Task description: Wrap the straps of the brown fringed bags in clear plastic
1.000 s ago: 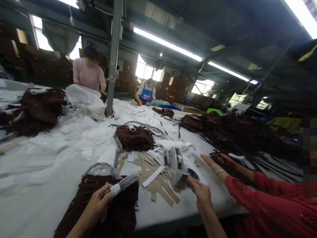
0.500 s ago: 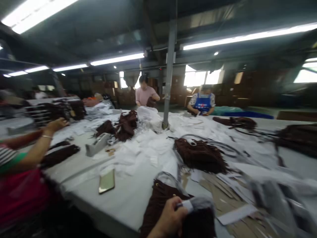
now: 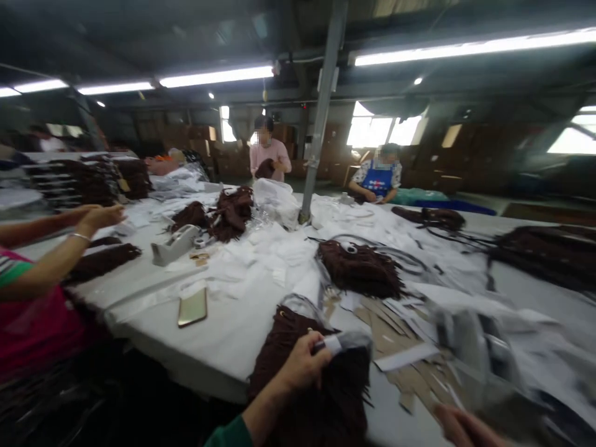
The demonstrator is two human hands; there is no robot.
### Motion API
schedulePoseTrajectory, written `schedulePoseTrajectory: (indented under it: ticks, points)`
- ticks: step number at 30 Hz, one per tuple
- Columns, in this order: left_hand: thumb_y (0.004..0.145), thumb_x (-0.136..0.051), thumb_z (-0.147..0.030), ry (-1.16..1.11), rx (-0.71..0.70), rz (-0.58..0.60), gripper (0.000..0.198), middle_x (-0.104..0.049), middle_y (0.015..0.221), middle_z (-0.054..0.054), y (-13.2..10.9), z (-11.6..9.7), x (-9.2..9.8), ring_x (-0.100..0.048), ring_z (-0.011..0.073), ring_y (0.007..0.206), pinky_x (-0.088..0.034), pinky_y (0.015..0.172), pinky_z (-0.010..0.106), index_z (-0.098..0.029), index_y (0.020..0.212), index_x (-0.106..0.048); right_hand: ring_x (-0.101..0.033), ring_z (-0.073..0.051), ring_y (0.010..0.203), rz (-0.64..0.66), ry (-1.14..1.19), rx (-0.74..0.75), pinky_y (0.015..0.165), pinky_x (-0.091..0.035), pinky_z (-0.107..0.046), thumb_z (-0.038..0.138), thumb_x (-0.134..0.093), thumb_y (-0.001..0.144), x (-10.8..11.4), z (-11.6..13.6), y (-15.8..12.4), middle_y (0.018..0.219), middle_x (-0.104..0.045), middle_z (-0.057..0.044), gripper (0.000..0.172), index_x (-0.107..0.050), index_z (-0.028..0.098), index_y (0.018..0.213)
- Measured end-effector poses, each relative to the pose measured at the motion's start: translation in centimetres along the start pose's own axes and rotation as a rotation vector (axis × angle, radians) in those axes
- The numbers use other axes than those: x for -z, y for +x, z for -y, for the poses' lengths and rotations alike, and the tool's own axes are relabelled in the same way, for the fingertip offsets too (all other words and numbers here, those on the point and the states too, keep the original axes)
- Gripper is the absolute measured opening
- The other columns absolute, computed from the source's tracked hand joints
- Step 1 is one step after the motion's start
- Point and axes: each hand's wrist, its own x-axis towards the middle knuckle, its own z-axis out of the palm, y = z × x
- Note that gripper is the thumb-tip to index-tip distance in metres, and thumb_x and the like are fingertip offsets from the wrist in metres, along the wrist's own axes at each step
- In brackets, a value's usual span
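Observation:
A dark brown fringed bag [image 3: 335, 397] lies at the table's near edge in front of me. My left hand [image 3: 305, 360] is closed around its strap [image 3: 347, 341], which is wrapped in white and see-through grey material. At the lower right, my right hand [image 3: 465, 428] is partly cut off by the frame and blurred. Its fingers point left, and whether they hold anything does not show. Nearest to it stands a blurred grey tape dispenser [image 3: 479, 347]. Cardboard strips [image 3: 386, 323] and a white paper strip [image 3: 406, 357] lie between the bag and the dispenser.
Another fringed bag [image 3: 361, 267] lies beyond mine. A phone [image 3: 192, 308], a second tape dispenser [image 3: 174, 245] and white sheets [image 3: 261, 261] cover parts of the table. A metal post [image 3: 321, 124] rises from it. A co-worker's arms [image 3: 65, 248] reach in from the left.
My right hand has come into view at the lower right. The left hand keeps its grip on the strap; the whole scene has shifted slightly up and left in the view.

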Motion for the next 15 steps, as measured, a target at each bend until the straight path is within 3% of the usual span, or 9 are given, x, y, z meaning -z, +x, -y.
schedulePoseTrajectory:
  ticks: [3, 7, 11, 15]
  points:
    - [0.08, -0.057, -0.042, 0.048, -0.027, 0.048, 0.027, -0.038, 0.057, -0.01, -0.4, 0.3, 0.0, -0.036, 0.004, 0.034, -0.034, 0.032, 0.017, -0.017, 0.083, -0.049, -0.062, -0.02, 0.063, 0.253, 0.291, -0.06, 0.059, -0.049, -0.026, 0.057, -0.059, 0.078, 0.1, 2.7, -2.8, 0.063, -0.065, -0.002, 0.038, -0.069, 0.021, 0.073]
    - [0.084, -0.056, -0.04, 0.14, -0.092, 0.066, 0.024, -0.044, 0.063, -0.007, -1.1, 0.3, -0.1, -0.042, 0.0064, 0.046, -0.039, 0.044, 0.019, -0.016, 0.085, -0.051, -0.056, -0.016, 0.06, 0.418, 0.474, -0.009, 0.055, -0.044, -0.023, 0.056, -0.059, 0.08, -3.9, 6.5, -2.3, 0.064, -0.062, -0.001, 0.04, -0.068, 0.018, 0.074]
    - [0.087, -0.054, -0.035, 0.283, -0.242, 0.013, 0.02, -0.052, 0.07, -0.002, -1.5, -0.2, -0.6, -0.048, 0.0109, 0.065, -0.04, 0.059, 0.022, -0.016, 0.083, -0.054, -0.054, -0.016, 0.059, 0.434, 0.459, -0.041, 0.054, -0.041, -0.023, 0.057, -0.056, 0.08, -6.4, 6.8, -1.4, 0.062, -0.061, -0.002, 0.044, -0.067, 0.017, 0.07]
    - [0.086, -0.052, -0.026, 0.485, -0.343, -0.023, 0.011, -0.057, 0.077, 0.002, -1.8, 0.1, -0.9, -0.052, 0.0146, 0.07, -0.041, 0.065, 0.026, -0.017, 0.086, -0.056, -0.052, -0.017, 0.058, 0.345, 0.313, -0.104, 0.054, -0.038, -0.025, 0.059, -0.054, 0.079, -7.2, 5.9, -1.5, 0.057, -0.059, -0.002, 0.047, -0.063, 0.018, 0.06]
